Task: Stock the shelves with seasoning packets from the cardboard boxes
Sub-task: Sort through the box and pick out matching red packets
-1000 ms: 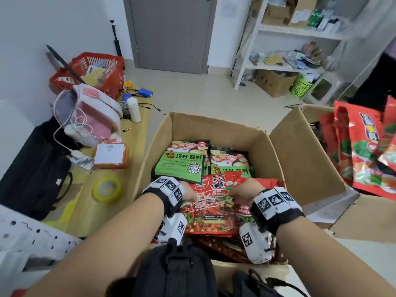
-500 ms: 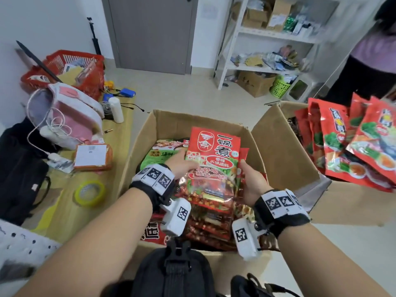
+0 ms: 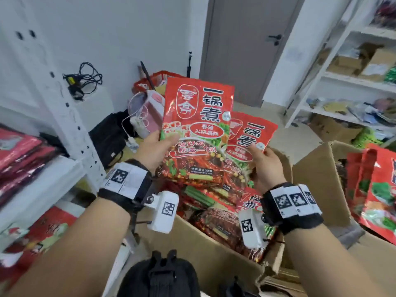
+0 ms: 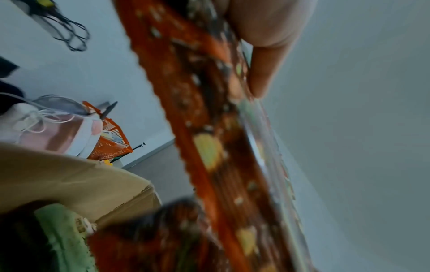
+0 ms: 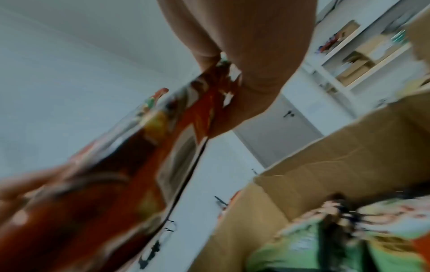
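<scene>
White walls and a grey door (image 3: 242,46) close the room at 12 o'clock, over a pale tiled floor (image 3: 287,138); a white rack (image 3: 351,86) at 2 o'clock carries boxes and loose clutter, too blurred to name. At 9 o'clock a white shelf (image 3: 42,183) holds red packets on two levels, with black cables (image 3: 85,80) hanging on the wall above. A red basket (image 3: 150,80) sits at 11 o'clock by the wall, its contents unclear, beside a pink-and-white bag (image 3: 147,112) and a black bag (image 3: 109,138). Below the hands the open box (image 3: 205,249) is full of red packets, with green ones showing in the wrist views; a second box (image 3: 317,179) at 3 o'clock also holds red packets, standing on edge. The packets (image 3: 197,129), a fanned red handful, are lifted above the first box near centre. The left hand (image 3: 154,151) grips their left edge, thumb across the front; the right hand (image 3: 265,166) pinches the right edge of the rear packet, thumb in front and fingers (image 5: 253,103) behind
</scene>
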